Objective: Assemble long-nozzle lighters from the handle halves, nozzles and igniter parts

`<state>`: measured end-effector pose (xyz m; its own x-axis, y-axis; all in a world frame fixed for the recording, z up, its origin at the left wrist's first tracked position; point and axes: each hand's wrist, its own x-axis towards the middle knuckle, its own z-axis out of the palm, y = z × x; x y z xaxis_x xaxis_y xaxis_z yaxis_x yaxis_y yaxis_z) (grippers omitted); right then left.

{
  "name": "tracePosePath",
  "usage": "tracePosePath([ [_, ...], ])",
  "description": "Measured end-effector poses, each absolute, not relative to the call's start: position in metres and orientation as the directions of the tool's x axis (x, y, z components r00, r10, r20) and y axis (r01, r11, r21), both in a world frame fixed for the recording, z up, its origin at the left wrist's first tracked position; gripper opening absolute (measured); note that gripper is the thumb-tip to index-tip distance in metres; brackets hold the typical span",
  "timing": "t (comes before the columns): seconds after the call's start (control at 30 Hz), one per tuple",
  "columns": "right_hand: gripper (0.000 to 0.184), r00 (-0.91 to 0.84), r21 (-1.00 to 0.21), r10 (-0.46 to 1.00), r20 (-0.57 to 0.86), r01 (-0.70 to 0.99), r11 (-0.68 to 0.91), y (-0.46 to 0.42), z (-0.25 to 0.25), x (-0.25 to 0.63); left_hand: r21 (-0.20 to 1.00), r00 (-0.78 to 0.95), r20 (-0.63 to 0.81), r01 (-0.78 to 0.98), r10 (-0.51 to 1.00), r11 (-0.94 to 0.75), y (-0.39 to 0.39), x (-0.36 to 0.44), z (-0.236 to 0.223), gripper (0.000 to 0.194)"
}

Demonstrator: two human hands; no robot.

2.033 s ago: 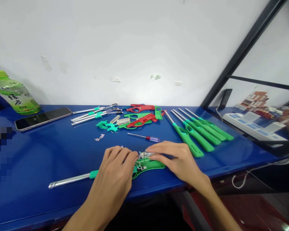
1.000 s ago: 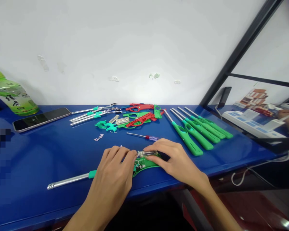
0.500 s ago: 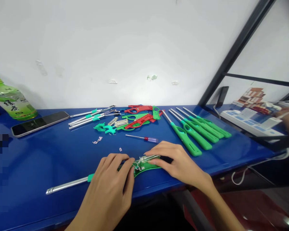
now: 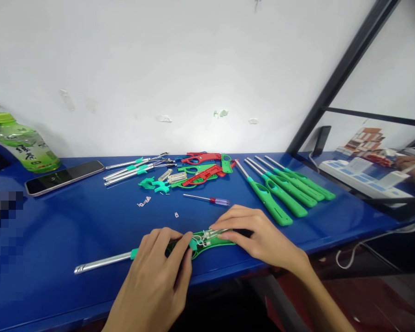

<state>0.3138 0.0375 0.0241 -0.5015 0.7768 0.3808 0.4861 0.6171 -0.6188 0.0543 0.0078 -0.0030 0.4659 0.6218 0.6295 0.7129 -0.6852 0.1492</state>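
On my feed, right hand [image 4: 251,233] has fingers pinching a clear tank [image 4: 211,234] at the open green shell [image 4: 217,242]; left hand [image 4: 157,269] has fingers holding its tube end, near the bench [image 4: 72,221] edge.

Head-worn view, close, facing forward, down over desk [image 4: 103,226].

Open green lighter shell [image 4: 218,242] on the blue table [image 4: 65,228], silver tube [image 4: 102,263] leftward, clear cartridge [image 4: 211,234] at the right half
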Motion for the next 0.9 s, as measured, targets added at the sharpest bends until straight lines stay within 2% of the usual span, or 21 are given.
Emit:
tracePosePath([
  [0.43,0.022,-0.512,-0.639,0.780,0.360,0.474,0.607,0.0389,0.0233,0.3158,-0.014,0.546,0.636,0.715,0.546,-0.699,0.0072,0.0556,0.0001,0.025],
  [0.9,0.025,-0.515,-0.659,0.785,0.344,0.463,0.592,0.0399,0.0220,0.3169,0.023,0.547,0.633,0.694,0.548,-0.720,0.0067,0.0557,-0.0026,0.029],
])
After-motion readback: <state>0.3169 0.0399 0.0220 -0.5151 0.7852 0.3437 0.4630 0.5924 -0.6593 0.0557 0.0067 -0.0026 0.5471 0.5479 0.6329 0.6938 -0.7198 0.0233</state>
